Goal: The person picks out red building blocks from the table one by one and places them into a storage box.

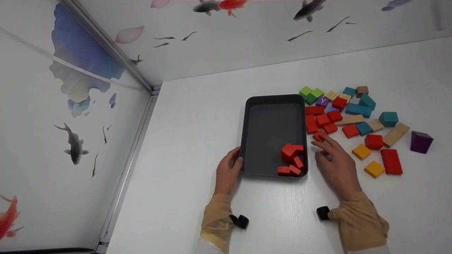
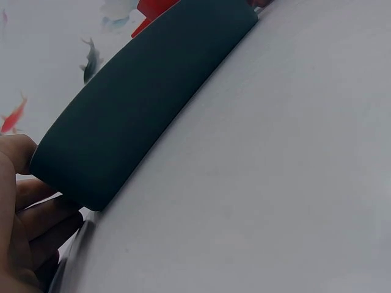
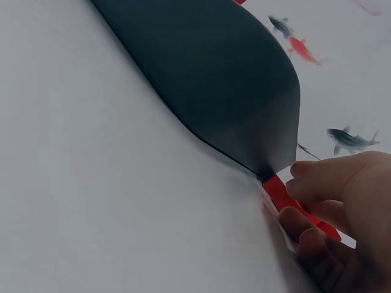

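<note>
A dark grey rectangular tray (image 1: 272, 130) lies on the white table, with several red blocks (image 1: 289, 152) in its near right corner. My left hand (image 1: 227, 173) grips the tray's left side near the front corner; in the left wrist view its thumb and fingers (image 2: 43, 217) meet the dark outer wall (image 2: 140, 104). To the right of the tray, my right hand (image 1: 335, 164) reaches over a red block (image 1: 319, 134), its fingertips at the block and its thumb lower down, apart from it. In the right wrist view, fingers partly hide red blocks (image 3: 281, 195) beside the tray's corner.
Loose blocks spread right of the tray: green ones (image 1: 310, 95), a teal block (image 1: 388, 119), yellow blocks (image 1: 361, 152), a natural wood plank (image 1: 396, 135) and a purple block (image 1: 421, 142). White panels with painted fish (image 1: 75, 144) border the table at the left and back.
</note>
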The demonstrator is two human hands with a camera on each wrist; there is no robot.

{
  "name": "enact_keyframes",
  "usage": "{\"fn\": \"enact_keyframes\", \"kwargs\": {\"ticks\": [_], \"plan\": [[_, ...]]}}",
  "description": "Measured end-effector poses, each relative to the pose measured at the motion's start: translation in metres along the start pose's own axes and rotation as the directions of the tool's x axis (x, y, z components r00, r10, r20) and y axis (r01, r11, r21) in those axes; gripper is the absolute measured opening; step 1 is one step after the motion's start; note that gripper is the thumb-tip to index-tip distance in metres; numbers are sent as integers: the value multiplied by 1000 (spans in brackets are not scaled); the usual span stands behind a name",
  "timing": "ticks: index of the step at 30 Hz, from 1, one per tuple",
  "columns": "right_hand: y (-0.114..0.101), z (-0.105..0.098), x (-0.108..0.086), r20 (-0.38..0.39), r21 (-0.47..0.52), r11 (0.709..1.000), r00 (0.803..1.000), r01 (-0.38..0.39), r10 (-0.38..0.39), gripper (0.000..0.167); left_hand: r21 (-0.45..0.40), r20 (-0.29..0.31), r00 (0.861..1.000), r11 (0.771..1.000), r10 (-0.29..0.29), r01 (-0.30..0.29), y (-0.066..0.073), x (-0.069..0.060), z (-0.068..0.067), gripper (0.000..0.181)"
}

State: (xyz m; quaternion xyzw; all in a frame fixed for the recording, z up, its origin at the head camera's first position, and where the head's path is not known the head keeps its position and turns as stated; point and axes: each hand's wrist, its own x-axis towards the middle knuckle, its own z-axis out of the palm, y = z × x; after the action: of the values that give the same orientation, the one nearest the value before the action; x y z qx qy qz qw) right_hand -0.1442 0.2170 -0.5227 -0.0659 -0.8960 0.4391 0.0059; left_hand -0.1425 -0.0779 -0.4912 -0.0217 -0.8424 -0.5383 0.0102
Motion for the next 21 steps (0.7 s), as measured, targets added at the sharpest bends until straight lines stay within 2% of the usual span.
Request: {"fn": "enact_keyframes", "kwargs": {"ticks": [5,11,21], "plan": [[-1,0,-1,35,-27,999,999,18,-17,34,7,3,1000,1000,14,-14,3,-2,0,35],[-1,-2,-5,75,-40,999,997,26,-23,33,20,-4,1000,1000,1,-1,2,-2,0,36],[-2,-2,0,32,-37,999,999,35,-34,37,18,0,1000,1000,0,0,3,0,0,36]]}}
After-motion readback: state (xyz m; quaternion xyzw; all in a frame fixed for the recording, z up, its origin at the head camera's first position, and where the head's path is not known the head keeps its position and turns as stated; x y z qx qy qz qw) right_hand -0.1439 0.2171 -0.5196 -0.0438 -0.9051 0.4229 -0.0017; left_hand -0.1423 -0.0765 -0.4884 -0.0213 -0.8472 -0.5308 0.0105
